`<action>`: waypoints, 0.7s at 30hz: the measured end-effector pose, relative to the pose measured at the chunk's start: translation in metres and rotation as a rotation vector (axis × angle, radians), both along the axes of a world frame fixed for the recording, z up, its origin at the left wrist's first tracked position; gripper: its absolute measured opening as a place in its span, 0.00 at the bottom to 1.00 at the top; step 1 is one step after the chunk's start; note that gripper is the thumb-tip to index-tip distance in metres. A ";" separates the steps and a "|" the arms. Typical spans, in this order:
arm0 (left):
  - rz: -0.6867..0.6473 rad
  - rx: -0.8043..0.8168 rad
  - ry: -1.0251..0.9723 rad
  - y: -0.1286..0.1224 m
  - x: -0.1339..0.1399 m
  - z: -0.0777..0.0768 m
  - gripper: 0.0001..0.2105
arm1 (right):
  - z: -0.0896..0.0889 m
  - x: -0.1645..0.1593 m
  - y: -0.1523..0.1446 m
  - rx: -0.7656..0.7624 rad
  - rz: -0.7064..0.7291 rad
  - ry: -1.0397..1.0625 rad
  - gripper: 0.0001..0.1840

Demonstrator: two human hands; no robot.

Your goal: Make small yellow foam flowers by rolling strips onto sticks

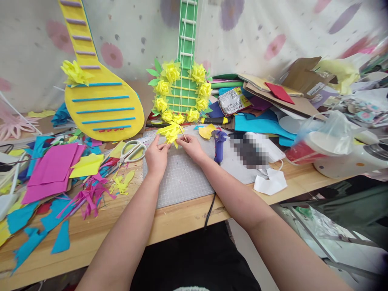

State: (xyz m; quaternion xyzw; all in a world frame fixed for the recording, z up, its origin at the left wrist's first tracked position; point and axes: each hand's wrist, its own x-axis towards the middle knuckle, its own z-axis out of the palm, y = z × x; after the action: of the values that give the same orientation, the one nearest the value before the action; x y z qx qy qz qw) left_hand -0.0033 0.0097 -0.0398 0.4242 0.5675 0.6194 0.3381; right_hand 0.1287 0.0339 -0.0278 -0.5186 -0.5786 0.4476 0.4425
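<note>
A yellow paper flower [169,132] with pointed petals is between my two hands, over the grey cutting mat [182,178]. My left hand [157,157] pinches its lower left edge between thumb and fingers. At its right side my right hand [191,147] is closed around a thin brownish stick [182,132], whose tip reaches the petals. Just behind stands a green guitar-shaped piece [188,91] ringed with yellow paper flowers and strung with white strings. Right of my right hand, a purple glue gun [218,146] rests on the mat, its cord running to the table's front edge.
A yellow lute-shaped piece [104,103] leans at the back left. White-handled scissors [132,151] lie beside magenta sheets [50,171] and coloured scraps. On the right are piled cardboard [275,97], blue sheets [260,125], a bagged red-and-white cup [318,143] and a blurred-out object [250,149].
</note>
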 end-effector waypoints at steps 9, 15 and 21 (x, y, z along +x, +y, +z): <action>-0.042 -0.024 0.067 -0.002 0.002 0.001 0.26 | -0.004 0.000 0.004 0.000 -0.060 -0.059 0.11; 0.022 0.021 0.056 0.000 -0.001 0.001 0.22 | 0.000 -0.001 -0.007 0.328 -0.030 -0.274 0.13; 0.005 0.018 0.231 -0.003 -0.002 0.004 0.20 | -0.001 -0.009 -0.011 0.409 0.045 -0.468 0.12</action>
State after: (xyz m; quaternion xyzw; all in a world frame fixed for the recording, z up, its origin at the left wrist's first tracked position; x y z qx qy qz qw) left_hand -0.0054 0.0070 -0.0359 0.4942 0.5982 0.5724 0.2651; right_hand 0.1195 0.0225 -0.0290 -0.4950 -0.7542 0.1999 0.3823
